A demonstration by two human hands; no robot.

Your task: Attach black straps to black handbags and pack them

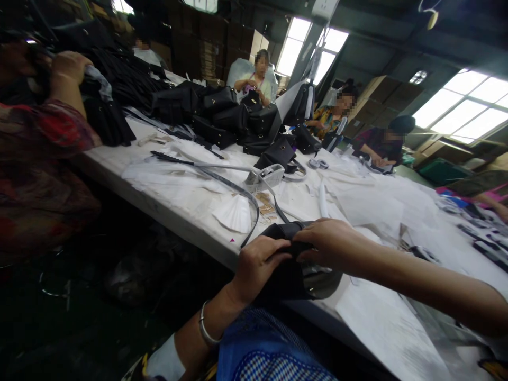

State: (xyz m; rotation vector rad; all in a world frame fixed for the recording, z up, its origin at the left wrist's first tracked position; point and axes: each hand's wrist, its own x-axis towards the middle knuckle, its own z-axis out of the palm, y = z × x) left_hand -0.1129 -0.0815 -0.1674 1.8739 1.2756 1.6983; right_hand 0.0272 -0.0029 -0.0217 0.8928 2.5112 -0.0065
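Note:
A black handbag (286, 280) lies at the table's near edge, just in front of my body. My left hand (260, 262) pinches its upper edge between thumb and fingers. From the right, my right hand (323, 243) bends over the top of the same bag, its fingers curled onto the black material close to my left fingertips. A small metal fitting shows low on the bag's right side. What lies under my right fingers is hidden. Just beyond the bag, a long dark strap (250, 198) curves across the table beside a clear tape dispenser (264, 177).
White sheets (369, 206) cover much of the table (159, 203). Several black handbags (234, 119) are heaped at the far side. A person in a red patterned top (43, 180) stands at the left, and several other people work around the table. Cartons (381, 100) are stacked behind.

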